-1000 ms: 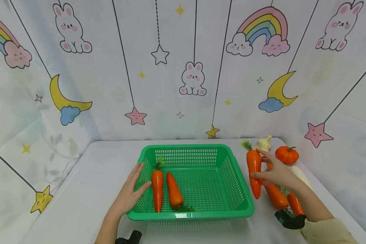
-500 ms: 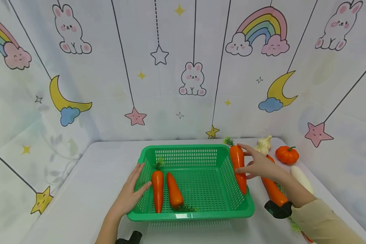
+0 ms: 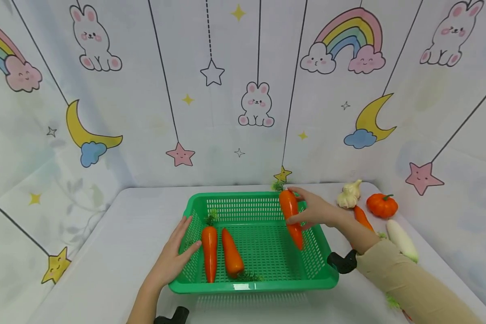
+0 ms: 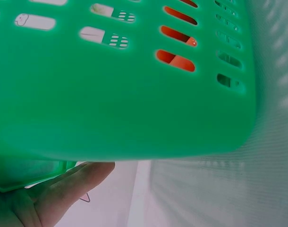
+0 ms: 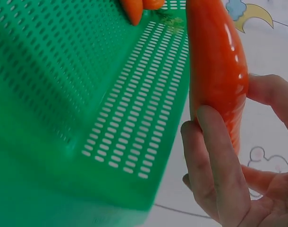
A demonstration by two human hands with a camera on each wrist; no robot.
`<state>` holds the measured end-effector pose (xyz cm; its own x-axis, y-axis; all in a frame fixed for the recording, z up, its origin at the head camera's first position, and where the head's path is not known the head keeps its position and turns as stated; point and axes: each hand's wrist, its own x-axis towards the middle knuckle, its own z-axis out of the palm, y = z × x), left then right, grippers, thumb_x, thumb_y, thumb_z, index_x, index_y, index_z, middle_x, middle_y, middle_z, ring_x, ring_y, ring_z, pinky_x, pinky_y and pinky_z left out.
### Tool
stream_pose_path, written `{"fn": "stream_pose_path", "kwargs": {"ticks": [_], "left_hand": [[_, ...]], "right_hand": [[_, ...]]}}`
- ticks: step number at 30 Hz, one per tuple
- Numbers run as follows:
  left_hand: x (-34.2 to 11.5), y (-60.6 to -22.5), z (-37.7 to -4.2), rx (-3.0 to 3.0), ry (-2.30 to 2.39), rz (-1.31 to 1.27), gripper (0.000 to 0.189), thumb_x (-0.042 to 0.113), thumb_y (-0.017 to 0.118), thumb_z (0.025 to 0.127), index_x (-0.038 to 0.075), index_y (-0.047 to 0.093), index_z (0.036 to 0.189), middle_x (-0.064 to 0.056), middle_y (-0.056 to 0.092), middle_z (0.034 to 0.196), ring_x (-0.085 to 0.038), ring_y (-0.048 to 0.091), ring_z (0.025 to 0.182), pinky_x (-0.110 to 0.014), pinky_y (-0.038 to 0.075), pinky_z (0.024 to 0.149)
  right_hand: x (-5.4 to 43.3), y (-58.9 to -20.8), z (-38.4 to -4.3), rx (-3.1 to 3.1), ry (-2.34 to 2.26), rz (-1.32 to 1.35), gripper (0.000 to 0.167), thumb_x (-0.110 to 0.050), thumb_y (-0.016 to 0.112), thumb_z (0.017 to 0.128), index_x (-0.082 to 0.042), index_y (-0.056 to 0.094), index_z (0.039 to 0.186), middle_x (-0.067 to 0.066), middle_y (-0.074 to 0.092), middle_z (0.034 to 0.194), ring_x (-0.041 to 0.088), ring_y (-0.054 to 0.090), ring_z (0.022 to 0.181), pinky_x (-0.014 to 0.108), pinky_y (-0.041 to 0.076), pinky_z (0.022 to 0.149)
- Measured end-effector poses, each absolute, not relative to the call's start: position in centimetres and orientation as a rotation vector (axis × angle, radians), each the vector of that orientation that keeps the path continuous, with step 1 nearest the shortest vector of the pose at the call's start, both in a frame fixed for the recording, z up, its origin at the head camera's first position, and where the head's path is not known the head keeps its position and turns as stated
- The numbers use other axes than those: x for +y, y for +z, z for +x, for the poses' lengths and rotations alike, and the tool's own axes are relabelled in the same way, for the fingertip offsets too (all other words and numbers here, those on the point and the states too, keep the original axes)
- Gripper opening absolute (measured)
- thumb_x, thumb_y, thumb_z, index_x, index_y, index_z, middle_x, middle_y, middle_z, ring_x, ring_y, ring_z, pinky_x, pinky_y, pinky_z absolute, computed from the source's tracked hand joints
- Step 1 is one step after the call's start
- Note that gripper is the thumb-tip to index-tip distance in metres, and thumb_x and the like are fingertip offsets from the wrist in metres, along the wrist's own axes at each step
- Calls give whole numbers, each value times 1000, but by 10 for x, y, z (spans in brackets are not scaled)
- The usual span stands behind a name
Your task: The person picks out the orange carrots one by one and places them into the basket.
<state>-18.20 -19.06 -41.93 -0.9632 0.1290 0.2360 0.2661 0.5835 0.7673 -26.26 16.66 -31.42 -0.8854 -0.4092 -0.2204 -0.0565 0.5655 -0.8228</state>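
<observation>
My right hand [image 3: 313, 210] grips an orange carrot [image 3: 289, 208] with a green leafy top, holding it above the right part of a green plastic basket [image 3: 251, 285]. In the right wrist view, fingers and thumb lie on both sides of this carrot [image 5: 217, 61]. At the basket's left rim rests my left hand [image 3: 171, 258], its fingers fairly straight and the thumb reaching over the edge. Inside lie two more carrots: one [image 3: 209, 252] along the left wall, another [image 3: 231, 256] slanted beside it. The left wrist view has the basket's outer wall [image 4: 111, 113] close up.
On the table's right side are a garlic bulb [image 3: 349, 194], a small orange pumpkin [image 3: 382, 205], a white elongated vegetable [image 3: 402, 240] and another orange vegetable [image 3: 362, 218] partly behind my right arm. A printed cloth [image 3: 227, 171] hangs behind the table.
My right hand has carried the carrot leftward from beside the basket, across the right rim, to over its inside. The left hand and basket have stayed in place.
</observation>
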Motion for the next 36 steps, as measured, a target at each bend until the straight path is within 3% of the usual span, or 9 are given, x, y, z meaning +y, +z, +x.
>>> {"fn": "stream_pose_path", "kwargs": {"ticks": [12,24,36], "left_hand": [[-191,-419,-184,-2650,-1321,-340,69,35,54,92,11,19,147,-17,11,151,-42,13,134,-69,19,95],[-191,-420,-182,-2642,-1327,-337,69,35,54,92,11,19,147,-17,11,151,-41,13,134,-69,18,95],[-191,-421,-183,-2644,-1331,-336,69,33,55,92,12,19,147,-16,11,151,-41,13,134,-69,18,95]], "right_hand": [[119,-328,-276,2325,-1191,-362,90,-4,74,73,-10,21,145,26,27,138,35,57,95,43,54,62],[84,-350,-279,2306,-1137,-293,85,-4,75,71,-12,29,142,22,36,131,28,60,83,45,54,64],[66,-369,-281,2239,-1080,-270,81,-1,75,71,-11,31,139,16,47,107,29,61,77,44,54,63]]}}
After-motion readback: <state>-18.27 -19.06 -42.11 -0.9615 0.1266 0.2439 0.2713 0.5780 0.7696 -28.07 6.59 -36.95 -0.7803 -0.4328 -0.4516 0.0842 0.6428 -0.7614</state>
